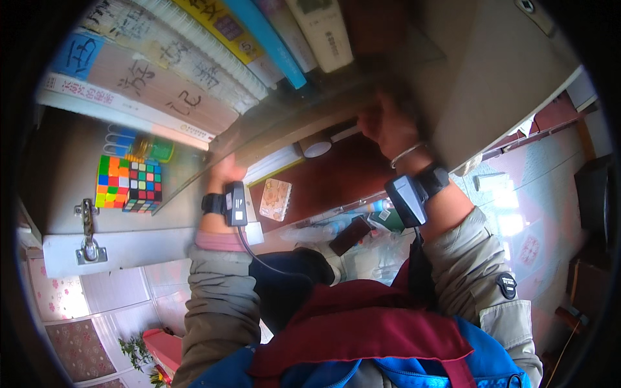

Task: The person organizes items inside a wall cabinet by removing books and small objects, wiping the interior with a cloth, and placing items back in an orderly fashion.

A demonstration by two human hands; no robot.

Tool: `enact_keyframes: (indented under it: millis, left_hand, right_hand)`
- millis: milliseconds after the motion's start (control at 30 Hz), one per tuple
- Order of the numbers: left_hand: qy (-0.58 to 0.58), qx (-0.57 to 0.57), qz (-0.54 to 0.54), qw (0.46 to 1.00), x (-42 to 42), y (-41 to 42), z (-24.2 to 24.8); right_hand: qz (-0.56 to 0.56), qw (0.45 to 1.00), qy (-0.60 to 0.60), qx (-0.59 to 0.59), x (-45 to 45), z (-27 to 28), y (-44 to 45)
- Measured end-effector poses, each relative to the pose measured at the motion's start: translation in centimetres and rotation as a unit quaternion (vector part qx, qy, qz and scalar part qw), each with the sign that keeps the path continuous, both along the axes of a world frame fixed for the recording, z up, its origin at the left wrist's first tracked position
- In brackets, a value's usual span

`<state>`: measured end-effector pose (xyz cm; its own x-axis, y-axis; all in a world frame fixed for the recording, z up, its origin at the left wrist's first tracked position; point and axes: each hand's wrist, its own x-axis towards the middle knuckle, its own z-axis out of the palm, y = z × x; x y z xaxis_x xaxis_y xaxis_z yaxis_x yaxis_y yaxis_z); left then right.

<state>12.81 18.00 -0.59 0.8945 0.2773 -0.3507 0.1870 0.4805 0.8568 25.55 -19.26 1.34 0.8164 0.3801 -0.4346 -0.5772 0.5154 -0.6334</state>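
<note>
My left hand (227, 170), slightly blurred, is at the left end of a shelf's front edge (301, 119), its fingers partly hidden. Motion blur also smears my right hand (392, 127), which is raised near the right end of that edge, close to a pale cabinet panel (465, 102). Whether either hand grips the edge is unclear. Several books (184, 63) stand on the shelf, some with handwriting on their spines. Left of my left hand, multicoloured puzzle cubes (128, 184) sit in the cabinet beside a yellow-green round container (161, 149).
Below is a dark red surface (335, 177) with a small spiral notebook (275, 200), papers (272, 164) and a cylindrical object (315, 146). A dark flat object (350, 236) lies among clear plastic (315, 230). A metal hinge (91, 242) juts out at left. Cables hang from both wrist devices.
</note>
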Motion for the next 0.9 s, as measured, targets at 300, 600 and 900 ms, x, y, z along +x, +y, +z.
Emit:
enact_keyframes:
  millis: [300,600,900]
  left_hand:
    - [0.158,0.067,0.193,0.966,2.4,-1.5,-0.8]
    - [0.114,0.211,0.285,0.928,-3.5,-11.4,2.3]
    - [0.082,0.059,0.207,0.973,-3.4,-11.5,2.4]
  right_hand:
    - [0.025,0.999,-0.002,-0.034,0.6,-0.2,0.2]
    - [-0.028,0.997,-0.029,-0.070,0.7,-0.7,0.0]
    - [-0.013,0.997,-0.075,-0.006,2.6,-3.4,-0.1]
